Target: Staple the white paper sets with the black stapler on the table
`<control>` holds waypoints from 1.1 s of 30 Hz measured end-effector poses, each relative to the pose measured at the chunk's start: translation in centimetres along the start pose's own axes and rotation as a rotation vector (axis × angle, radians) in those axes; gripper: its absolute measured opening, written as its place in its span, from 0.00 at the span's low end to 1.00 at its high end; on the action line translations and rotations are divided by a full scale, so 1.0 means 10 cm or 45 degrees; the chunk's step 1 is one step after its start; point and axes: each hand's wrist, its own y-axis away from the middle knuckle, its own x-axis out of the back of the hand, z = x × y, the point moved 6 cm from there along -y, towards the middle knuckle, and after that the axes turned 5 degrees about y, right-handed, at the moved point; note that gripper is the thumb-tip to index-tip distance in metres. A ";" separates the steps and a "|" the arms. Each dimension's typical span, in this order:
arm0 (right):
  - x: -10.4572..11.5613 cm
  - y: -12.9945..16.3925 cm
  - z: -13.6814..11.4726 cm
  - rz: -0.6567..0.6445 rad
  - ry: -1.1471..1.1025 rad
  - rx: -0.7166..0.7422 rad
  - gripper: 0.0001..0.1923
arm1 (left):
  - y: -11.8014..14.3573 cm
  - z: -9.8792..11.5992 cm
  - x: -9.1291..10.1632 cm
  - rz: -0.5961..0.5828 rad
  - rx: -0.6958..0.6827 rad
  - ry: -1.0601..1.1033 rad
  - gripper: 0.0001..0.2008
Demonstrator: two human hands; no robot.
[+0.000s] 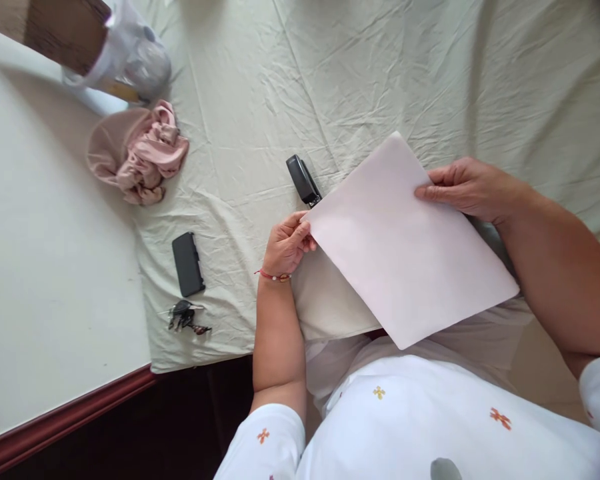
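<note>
A pale pink sheet of paper (405, 247) is held tilted above a bed covered in a light green sheet (360, 80). My left hand (287, 243) pinches the paper's left corner. My right hand (467, 187) grips its upper right edge, fingers on top. A black stapler (303, 180) lies on the bed just beyond the left corner of the paper, partly hidden by it.
A black phone (187, 263) and a bunch of keys (186, 317) lie near the bed's edge at left. A crumpled pink cloth (140, 157) and a clear plastic bag (130, 57) sit farther back. A cream wall with dark red skirting (65, 417) runs along the left.
</note>
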 end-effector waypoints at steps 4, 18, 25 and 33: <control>0.03 -0.01 0.01 0.026 0.045 -0.036 0.08 | -0.06 0.05 -0.02 0.150 -0.131 -0.062 0.25; 0.04 -0.02 0.01 0.159 0.028 -0.084 0.05 | 0.07 0.20 -0.11 0.503 -0.872 -0.972 0.14; 0.03 0.00 -0.02 0.148 0.042 -0.131 0.05 | 0.02 0.19 -0.12 0.369 -1.012 -1.069 0.18; 0.03 -0.01 -0.05 0.231 0.005 -0.129 0.07 | 0.01 0.15 -0.10 0.366 -0.990 -1.194 0.21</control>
